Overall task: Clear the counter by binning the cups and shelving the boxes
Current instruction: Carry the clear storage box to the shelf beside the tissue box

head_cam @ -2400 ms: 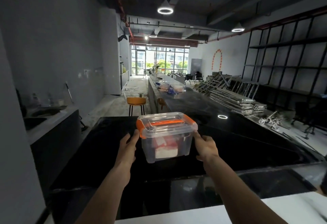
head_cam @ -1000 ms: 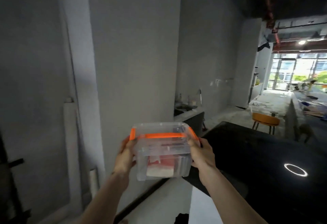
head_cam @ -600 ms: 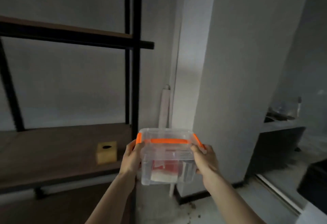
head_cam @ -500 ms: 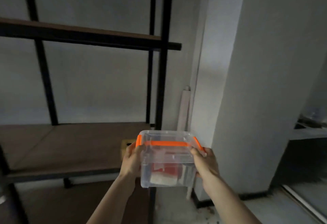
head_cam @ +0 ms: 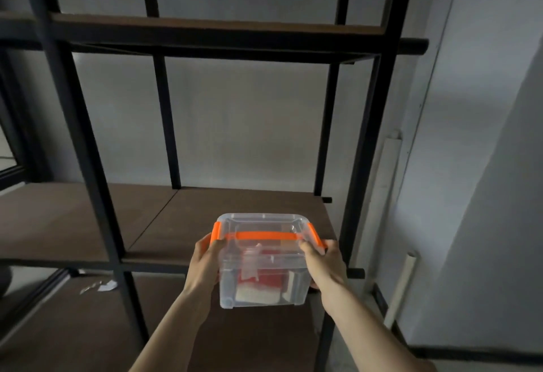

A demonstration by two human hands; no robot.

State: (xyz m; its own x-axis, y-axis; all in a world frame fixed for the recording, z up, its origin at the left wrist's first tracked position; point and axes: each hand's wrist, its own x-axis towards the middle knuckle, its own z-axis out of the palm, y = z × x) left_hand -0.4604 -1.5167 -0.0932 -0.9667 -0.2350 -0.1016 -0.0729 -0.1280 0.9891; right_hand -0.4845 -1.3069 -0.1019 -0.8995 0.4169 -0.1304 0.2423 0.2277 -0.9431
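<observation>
I hold a clear plastic box (head_cam: 263, 271) with an orange handle and orange side clips, red and white contents showing through its walls. My left hand (head_cam: 205, 260) grips its left side and my right hand (head_cam: 324, 263) grips its right side. The box hangs in the air in front of the brown middle shelf board (head_cam: 205, 213) of a black metal shelving unit (head_cam: 88, 142), level with that board's front edge. The small yellow box that stood on the shelf is hidden behind the clear box.
An upper shelf board (head_cam: 205, 26) runs across above. A lower board (head_cam: 73, 327) carries small white scraps (head_cam: 101, 286). Black uprights stand left and right of the bay. White pipes (head_cam: 382, 195) lean against the grey wall on the right.
I lifted the box off the black counter and turned left with it. The view swung onto the shelving, and the box now sits centred before the middle shelf, closer to it.
</observation>
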